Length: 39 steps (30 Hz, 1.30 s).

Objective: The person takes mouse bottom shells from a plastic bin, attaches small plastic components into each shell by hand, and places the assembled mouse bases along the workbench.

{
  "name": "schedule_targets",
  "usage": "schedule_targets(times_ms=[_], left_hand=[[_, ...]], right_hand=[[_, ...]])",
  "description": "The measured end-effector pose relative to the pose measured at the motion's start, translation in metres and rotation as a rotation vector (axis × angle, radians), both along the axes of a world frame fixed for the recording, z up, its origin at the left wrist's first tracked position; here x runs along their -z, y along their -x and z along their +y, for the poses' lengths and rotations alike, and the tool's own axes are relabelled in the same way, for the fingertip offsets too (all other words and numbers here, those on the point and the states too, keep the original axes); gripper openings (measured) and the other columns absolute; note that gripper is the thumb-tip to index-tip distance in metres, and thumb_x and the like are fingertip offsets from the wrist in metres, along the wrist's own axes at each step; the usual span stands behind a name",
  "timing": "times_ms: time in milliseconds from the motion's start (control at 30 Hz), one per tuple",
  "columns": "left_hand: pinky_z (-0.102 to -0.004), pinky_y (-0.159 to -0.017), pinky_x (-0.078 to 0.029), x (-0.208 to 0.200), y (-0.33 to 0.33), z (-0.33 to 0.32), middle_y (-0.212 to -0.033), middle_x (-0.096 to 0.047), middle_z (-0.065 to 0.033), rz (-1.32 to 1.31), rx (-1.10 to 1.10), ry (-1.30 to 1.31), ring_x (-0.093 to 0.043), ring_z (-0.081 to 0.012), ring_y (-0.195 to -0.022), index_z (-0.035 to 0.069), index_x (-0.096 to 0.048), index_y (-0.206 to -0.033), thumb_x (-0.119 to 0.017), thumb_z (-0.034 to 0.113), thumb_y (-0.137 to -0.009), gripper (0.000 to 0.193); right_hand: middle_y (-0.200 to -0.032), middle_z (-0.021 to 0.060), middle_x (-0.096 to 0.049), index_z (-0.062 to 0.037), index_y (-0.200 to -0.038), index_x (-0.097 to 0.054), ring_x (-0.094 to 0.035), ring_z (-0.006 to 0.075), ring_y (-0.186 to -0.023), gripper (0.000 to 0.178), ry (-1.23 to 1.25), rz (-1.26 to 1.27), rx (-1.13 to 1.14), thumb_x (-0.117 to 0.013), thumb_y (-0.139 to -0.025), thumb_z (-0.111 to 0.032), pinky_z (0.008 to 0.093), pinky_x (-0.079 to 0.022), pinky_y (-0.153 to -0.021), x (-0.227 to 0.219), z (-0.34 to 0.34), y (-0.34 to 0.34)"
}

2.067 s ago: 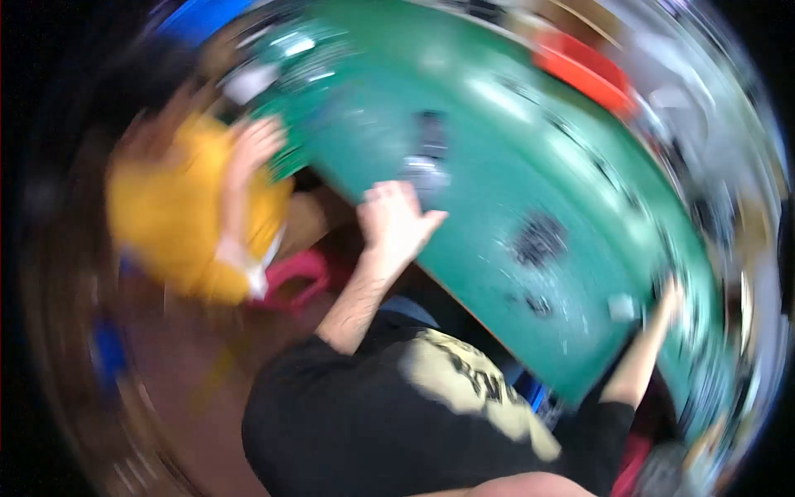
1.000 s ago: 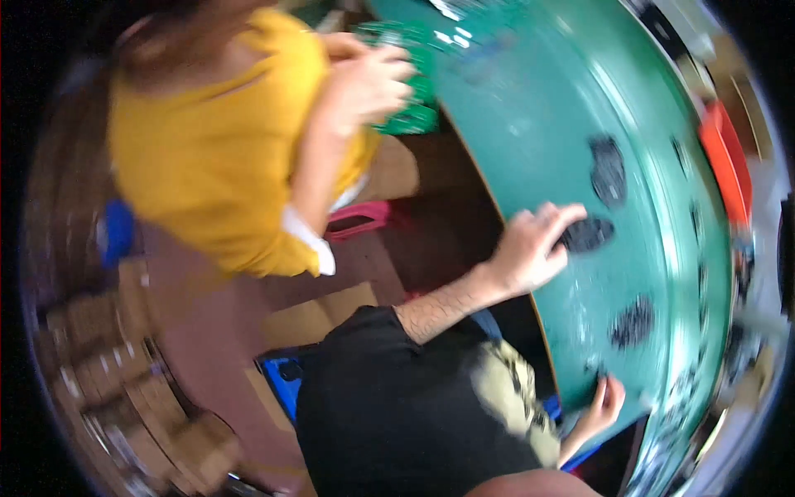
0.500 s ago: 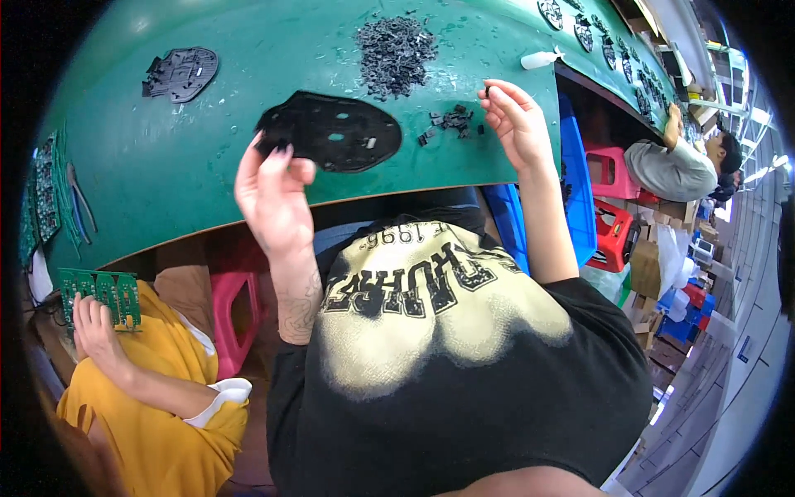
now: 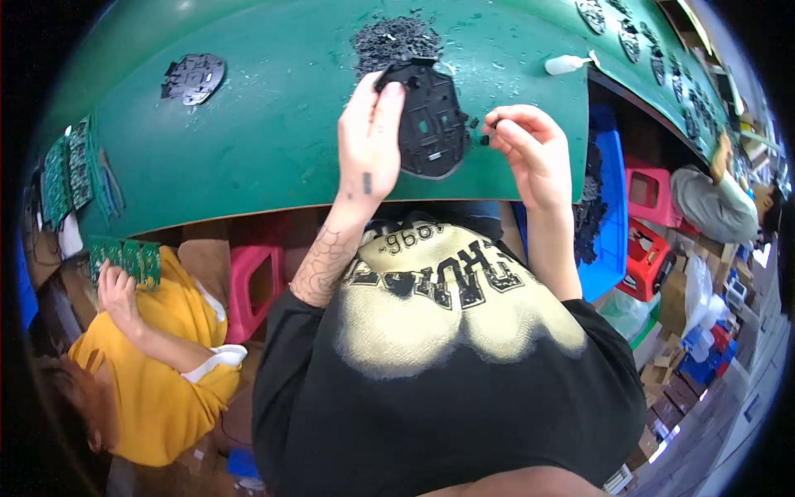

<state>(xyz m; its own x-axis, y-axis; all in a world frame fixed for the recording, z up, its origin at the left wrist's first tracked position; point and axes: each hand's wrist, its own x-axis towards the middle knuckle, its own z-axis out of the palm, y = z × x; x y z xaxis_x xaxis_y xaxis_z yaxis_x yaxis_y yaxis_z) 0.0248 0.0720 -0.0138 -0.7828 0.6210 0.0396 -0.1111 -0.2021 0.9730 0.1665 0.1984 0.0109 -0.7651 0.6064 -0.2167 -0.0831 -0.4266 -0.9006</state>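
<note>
A black plastic shell panel point(image 4: 436, 124) with slots and ribs is held up over the green table, tilted, its left edge gripped between the thumb and fingers of my left hand point(image 4: 370, 141). Just beyond its right edge, my right hand point(image 4: 537, 157) pinches a small black part point(image 4: 495, 123) between thumb and fingertips. Several small black parts point(image 4: 484, 140) lie on the table by those fingertips, partly hidden by the panel. Behind the panel spreads a heap of small black parts point(image 4: 385, 41). Another black panel point(image 4: 195, 78) rests far left.
A white bottle point(image 4: 566, 64) stands at the table's point(image 4: 273, 124) right edge. Below that edge, a blue bin point(image 4: 611, 207) holds black parts. At left, a co-worker in yellow point(image 4: 157, 364) holds green circuit boards point(image 4: 132, 258); more boards point(image 4: 70, 170) stand on the table. Another person point(image 4: 714, 199) sits far right.
My left hand has moved right with the panel and turned it more upright, its ribbed side now showing. My right hand is now close to the panel's edge, still pinching.
</note>
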Motion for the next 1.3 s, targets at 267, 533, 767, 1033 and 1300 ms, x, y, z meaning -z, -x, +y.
schedule_targets(times_ms=[267, 533, 767, 1033, 1300], left_hand=[[-0.0222, -0.074, -0.043, -0.008, -0.014, 0.019, -0.091, -0.057, -0.0039, 0.099, -0.042, 0.047, -0.050, -0.0073, -0.082, -0.002, -0.048, -0.112, -0.040, 0.015, -0.097, 0.024], [-0.0249, -0.084, -0.040, -0.014, -0.030, 0.025, -0.102, -0.052, -0.0070, 0.319, -0.076, 0.067, -0.049, -0.0112, -0.092, -0.002, -0.043, -0.117, -0.037, 0.017, -0.098, 0.027], [-0.0301, -0.076, -0.047, -0.030, -0.018, 0.029, -0.095, -0.059, -0.0146, 0.602, -0.053, 0.069, -0.059, -0.0198, -0.085, -0.004, -0.045, -0.114, -0.040, 0.011, -0.095, 0.024], [-0.0235, -0.063, -0.046, -0.038, 0.022, -0.008, -0.102, -0.057, -0.0095, 0.187, 0.173, -0.046, -0.053, -0.0112, -0.078, 0.001, -0.040, -0.130, -0.050, 0.034, -0.091, 0.052], [-0.0402, -0.104, -0.030, 0.014, 0.131, -0.105, -0.129, -0.048, -0.0141, 1.101, -0.259, 0.939, -0.039, -0.0311, -0.123, 0.003, -0.054, -0.118, -0.057, 0.019, -0.085, 0.037]], right_hand=[[-0.091, 0.0056, -0.063, -0.0008, -0.091, -0.067, -0.058, 0.0095, -0.075, 0.015, -0.325, -0.019, 0.077, -0.064, -0.077, 0.003, 0.0203, -0.045, -0.064, -0.008, -0.004, 0.008], [-0.097, 0.0049, -0.061, -0.0028, -0.085, -0.064, -0.056, 0.0081, -0.080, 0.014, -0.606, -0.109, 0.121, -0.071, -0.073, -0.002, 0.0200, -0.046, -0.067, 0.004, 0.002, 0.012], [-0.098, 0.0044, -0.060, -0.0010, -0.106, -0.056, -0.056, 0.0084, -0.087, 0.029, 0.045, 0.091, -0.044, -0.065, -0.079, -0.006, 0.0242, -0.046, -0.078, -0.016, 0.005, 0.020], [-0.085, 0.0018, -0.063, -0.0015, -0.096, -0.062, -0.058, 0.0082, -0.078, 0.026, -0.357, -0.168, -0.211, -0.071, -0.073, -0.011, 0.0247, -0.047, -0.068, -0.056, 0.086, 0.021], [-0.093, 0.0057, -0.065, -0.0053, -0.104, -0.064, -0.063, 0.0146, -0.080, 0.036, -0.550, -0.635, 0.137, -0.073, -0.072, -0.020, 0.0300, -0.053, -0.073, 0.028, 0.292, 0.102]])
